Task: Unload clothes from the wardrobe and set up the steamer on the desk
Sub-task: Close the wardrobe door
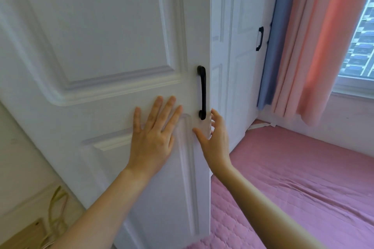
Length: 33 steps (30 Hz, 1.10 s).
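A white panelled wardrobe door (101, 36) fills the left and middle of the view, with a black bar handle (202, 92) near its right edge. My left hand (155, 133) lies flat on the door face, fingers spread, just left of the handle. My right hand (214, 137) curls around the door's right edge below the handle, thumb on the front and fingers behind. Further back stands a second white wardrobe door (242, 56) with its own black handle (260, 38). No clothes or steamer are in view; the wardrobe's inside is hidden.
A bed with a pink quilted cover (293, 178) lies to the right, close to the wardrobe. Blue and pink curtains (303, 46) hang beside a window (360, 36) at the far right. At the lower left, a beige bag with straps (54, 218) sits against a pale wall.
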Available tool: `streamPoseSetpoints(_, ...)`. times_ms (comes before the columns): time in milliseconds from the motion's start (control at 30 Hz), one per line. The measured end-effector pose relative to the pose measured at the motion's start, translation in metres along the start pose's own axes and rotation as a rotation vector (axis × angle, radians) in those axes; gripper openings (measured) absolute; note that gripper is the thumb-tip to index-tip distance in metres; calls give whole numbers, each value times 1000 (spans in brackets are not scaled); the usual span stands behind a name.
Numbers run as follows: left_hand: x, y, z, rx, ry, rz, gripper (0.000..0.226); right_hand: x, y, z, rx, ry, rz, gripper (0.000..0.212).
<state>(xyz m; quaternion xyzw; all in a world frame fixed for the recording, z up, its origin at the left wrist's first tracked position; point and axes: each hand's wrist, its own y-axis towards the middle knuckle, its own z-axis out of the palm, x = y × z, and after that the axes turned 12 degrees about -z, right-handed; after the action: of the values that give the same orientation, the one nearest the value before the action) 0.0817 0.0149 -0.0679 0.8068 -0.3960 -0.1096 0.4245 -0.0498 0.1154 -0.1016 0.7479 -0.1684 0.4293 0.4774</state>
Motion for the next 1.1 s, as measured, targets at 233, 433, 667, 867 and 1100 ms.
streamPoseSetpoints(233,13,18,33,-17,127,-46,68,-23,35,36,77,67,-21,80)
streamPoseSetpoints(433,24,26,52,-71,250,-53,66,-36,46,63,177,-19,-179,90)
streamPoseSetpoints(667,35,33,72,-122,397,-58,60,-65,40,84,382,-191,-402,91)
streamPoseSetpoints(867,44,39,84,-110,475,-81,61,-72,52,106,471,-261,-508,92)
streamPoseSetpoints(1100,50,42,91,-102,519,-69,59,-81,60,130,486,-424,-590,96)
